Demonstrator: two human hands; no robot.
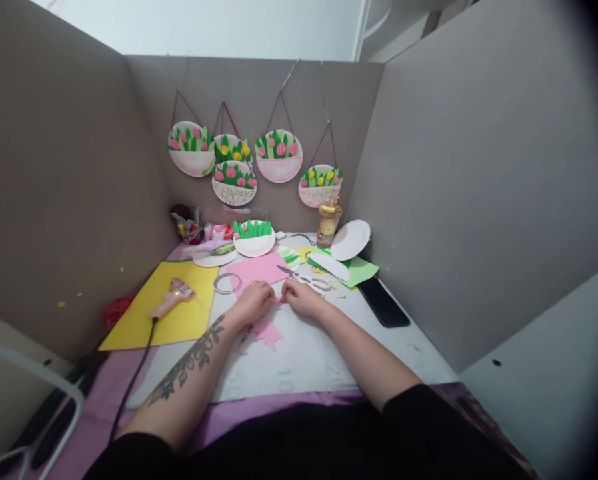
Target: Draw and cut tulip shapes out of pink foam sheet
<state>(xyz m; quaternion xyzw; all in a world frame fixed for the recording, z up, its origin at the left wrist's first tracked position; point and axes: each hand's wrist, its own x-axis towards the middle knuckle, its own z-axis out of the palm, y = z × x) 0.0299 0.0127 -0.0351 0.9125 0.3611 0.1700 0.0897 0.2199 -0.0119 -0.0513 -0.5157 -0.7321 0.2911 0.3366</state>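
My left hand (253,301) and my right hand (301,297) meet over the middle of the white table cover, fingers pinched. Between their fingertips is a small pink paper piece (279,301), partly hidden by the fingers. Cut pink paper scraps (267,333) lie just below my left hand. White-handled scissors (309,279) rest open beyond my right hand. Behind my left hand are a pink paper sheet (261,269) and a grey tape ring (227,284). A plate with green paper grass (255,239) leans at the back.
A glue gun (173,297) with a cord lies on yellow paper (129,320) at left. A black phone (383,303), white plates (351,240) and a cup (328,227) are at right. Decorated plates (279,157) hang on the grey back partition (153,87).
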